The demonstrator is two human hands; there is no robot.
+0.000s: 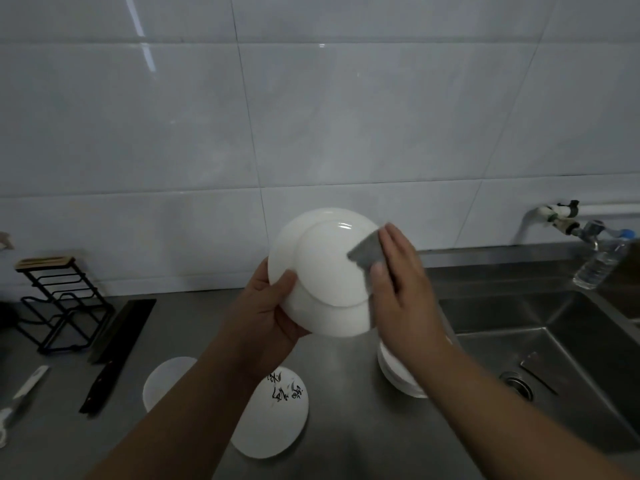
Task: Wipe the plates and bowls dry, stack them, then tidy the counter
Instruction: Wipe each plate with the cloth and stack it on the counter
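I hold a white plate (329, 268) up over the counter with its underside facing me. My left hand (266, 306) grips its lower left rim, thumb on the back. My right hand (398, 282) presses a grey cloth (367, 252) against the plate's right side, thumb on the cloth and fingers wrapped round the rim. Below on the counter lie a plain white plate (162, 379) and a white plate with black brush writing (277, 417), both partly hidden by my left forearm. A stack of white dishes (394, 374) stands under my right forearm.
A steel sink (554, 344) with a drain lies to the right, a tap (568, 223) and a plastic bottle (601, 261) behind it. On the left are a black wire rack (59, 303), a black knife (114, 355) and scissors (20, 396). Tiled wall stands behind.
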